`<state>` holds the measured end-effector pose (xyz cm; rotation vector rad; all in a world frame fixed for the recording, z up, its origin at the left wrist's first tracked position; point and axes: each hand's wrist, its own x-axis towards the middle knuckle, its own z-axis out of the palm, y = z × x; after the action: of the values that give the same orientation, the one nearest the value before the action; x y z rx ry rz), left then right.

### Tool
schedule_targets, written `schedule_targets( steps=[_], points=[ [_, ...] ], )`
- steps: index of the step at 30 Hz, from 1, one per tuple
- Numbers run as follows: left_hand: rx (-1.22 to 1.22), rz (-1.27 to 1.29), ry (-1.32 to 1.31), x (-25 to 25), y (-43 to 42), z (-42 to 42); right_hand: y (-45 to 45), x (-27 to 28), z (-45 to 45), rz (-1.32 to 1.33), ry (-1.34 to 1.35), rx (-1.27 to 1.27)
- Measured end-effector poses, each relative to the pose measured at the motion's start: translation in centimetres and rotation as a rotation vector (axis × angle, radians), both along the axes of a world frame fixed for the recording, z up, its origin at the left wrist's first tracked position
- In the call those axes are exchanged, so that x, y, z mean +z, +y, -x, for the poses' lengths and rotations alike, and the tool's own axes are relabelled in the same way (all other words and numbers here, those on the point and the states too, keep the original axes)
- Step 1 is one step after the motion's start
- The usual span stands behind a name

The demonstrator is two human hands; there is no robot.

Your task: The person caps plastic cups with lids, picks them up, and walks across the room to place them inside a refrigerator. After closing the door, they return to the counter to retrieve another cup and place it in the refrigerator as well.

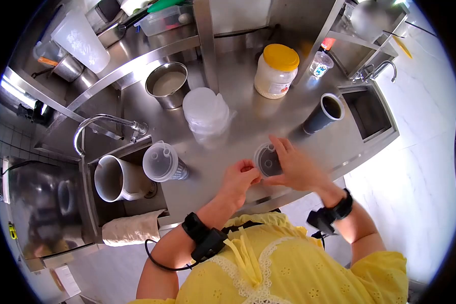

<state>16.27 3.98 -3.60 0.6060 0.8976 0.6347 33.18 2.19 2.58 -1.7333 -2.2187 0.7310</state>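
A clear plastic cup with a lid (268,161) stands on the steel counter in front of me, seen from above. My right hand (300,166) curves around its right side, with fingers over the far rim and thumb at the near rim. At the near left edge of the lid, my left hand (239,180) has its fingertips pinched together. Further left is another lidded clear cup (160,162) with printing on its side. A stack of round plastic lids (205,109) in a clear bag sits beyond my hands. Toward the right, a tall cup of dark liquid (323,114) is uncovered.
A yellow-lidded jar (277,71) and a steel pot (167,83) stand at the back. A left sink holds a white pitcher (115,178) under a curved tap (104,116). Another sink (366,112) lies right. A beige towel (131,228) hangs over the front edge.
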Motion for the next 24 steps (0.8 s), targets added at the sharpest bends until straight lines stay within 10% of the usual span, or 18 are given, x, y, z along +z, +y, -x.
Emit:
schedule_targets(
  steps=[24],
  points=[
    [0.057, 0.0, 0.059, 1.0, 0.5, -1.3, 2.4, 0.4, -1.6, -0.046, -0.074, 0.3]
  ],
)
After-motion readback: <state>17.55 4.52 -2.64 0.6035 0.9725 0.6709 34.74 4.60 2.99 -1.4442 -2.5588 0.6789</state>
